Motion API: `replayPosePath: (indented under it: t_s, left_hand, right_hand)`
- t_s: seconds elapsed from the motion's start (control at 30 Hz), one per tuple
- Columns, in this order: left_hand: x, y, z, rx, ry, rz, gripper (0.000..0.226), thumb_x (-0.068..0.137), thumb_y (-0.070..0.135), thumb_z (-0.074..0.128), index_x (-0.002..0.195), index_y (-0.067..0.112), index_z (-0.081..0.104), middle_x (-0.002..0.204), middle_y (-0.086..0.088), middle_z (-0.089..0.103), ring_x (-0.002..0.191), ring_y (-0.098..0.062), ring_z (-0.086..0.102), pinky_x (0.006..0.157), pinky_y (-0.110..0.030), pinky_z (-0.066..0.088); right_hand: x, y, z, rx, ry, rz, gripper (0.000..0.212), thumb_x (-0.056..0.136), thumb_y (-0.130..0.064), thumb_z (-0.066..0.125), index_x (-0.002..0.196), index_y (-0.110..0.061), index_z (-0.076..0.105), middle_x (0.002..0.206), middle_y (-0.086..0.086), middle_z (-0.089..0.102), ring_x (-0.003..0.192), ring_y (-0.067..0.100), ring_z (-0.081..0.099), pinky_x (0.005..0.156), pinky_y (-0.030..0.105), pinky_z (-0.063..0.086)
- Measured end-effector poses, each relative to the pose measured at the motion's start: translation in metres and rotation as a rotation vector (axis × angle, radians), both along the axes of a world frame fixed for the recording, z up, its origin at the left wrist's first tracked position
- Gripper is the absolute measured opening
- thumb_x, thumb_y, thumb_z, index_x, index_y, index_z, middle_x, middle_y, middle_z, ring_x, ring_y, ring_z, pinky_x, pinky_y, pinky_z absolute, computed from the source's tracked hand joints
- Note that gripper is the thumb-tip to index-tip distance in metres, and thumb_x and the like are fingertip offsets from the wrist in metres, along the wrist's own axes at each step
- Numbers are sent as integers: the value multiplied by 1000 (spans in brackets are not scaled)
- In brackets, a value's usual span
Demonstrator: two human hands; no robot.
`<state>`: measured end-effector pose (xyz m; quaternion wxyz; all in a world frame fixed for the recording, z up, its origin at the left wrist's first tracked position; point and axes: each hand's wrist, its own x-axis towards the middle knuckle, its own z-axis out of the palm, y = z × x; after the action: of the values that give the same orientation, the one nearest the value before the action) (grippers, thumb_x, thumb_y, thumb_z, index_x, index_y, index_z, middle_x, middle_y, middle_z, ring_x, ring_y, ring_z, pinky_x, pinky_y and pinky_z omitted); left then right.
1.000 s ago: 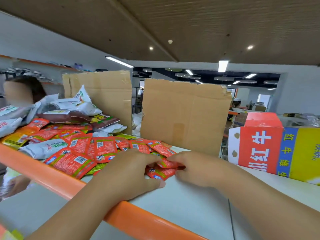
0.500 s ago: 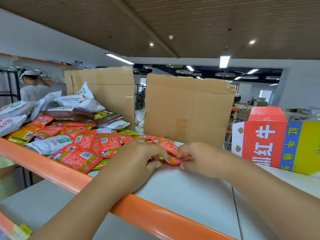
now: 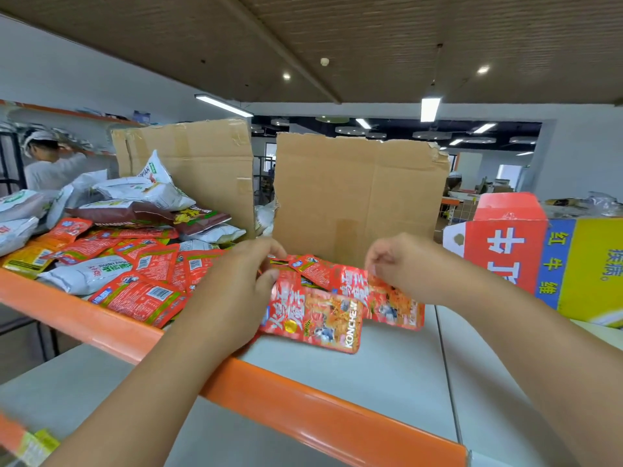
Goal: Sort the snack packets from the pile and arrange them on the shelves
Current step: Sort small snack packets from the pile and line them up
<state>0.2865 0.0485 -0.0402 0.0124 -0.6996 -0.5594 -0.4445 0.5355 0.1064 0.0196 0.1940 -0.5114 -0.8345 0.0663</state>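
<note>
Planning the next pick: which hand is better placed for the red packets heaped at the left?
Left, probably: the left hand, though holding a red packet, lies beside the heap; the right hand pinches a second packet farther away.

The pile of packets (image 3: 111, 251) lies on the shelf (image 3: 387, 375) at the left. A cardboard sheet (image 3: 357, 197) stands behind. A box (image 3: 539, 257) sits right.

In front of the cardboard sheet (image 3: 357, 197), the left hand (image 3: 236, 288) covers the front red packet's (image 3: 320, 318) left edge; the right hand's (image 3: 404, 267) fingers (image 3: 377, 261) hide the second red packet's (image 3: 394, 305) top corner. Right of the sheet, the printed carton (image 3: 505, 251) runs off-frame.
</note>
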Motion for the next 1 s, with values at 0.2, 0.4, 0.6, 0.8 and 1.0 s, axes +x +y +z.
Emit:
replayPosePath:
  t_s: [0.2, 0.4, 0.6, 0.8, 1.0]
  left_hand:
    - [6, -5, -5, -141, 359, 29, 49, 85, 68, 60, 129, 47, 60, 108, 20, 48, 107, -8, 53, 86, -32, 47]
    - [8, 1, -1, -314, 541, -130, 87, 60, 97, 48, 131, 50, 60, 126, 28, 56, 119, 0, 47, 98, -32, 45]
    - [11, 1, -1, -294, 572, -158, 69, 75, 87, 47, 132, 50, 60, 119, 27, 48, 115, 0, 45, 96, -30, 45]
    - [21, -5, 4, -277, 750, -128, 57, 90, 74, 42, 139, 48, 53, 109, 16, 49, 99, -8, 52, 78, -30, 45]
    - [32, -11, 10, -345, 632, -244, 29, 95, 55, 46, 119, 53, 61, 113, 20, 56, 103, -1, 51, 91, -31, 45]
  right_hand:
    - [-1, -10, -4, -221, -338, 18, 48, 93, -50, 65, 137, -34, 53, 131, -10, 58, 107, 13, 56, 85, 25, 43]
    - [-3, -9, -7, -266, -407, 46, 60, 87, -47, 74, 141, -39, 49, 137, -10, 54, 105, 12, 52, 77, 22, 42]
    - [1, -5, -8, -251, -428, -31, 57, 86, -51, 73, 138, -42, 51, 134, -7, 54, 112, 19, 56, 91, 31, 50]
    - [3, -2, -9, -264, -419, -35, 57, 85, -53, 73, 137, -42, 52, 133, -7, 55, 112, 20, 56, 95, 35, 51]
    - [4, 0, -9, -254, -407, -31, 55, 84, -52, 74, 135, -42, 54, 132, -7, 56, 113, 20, 55, 97, 36, 49]
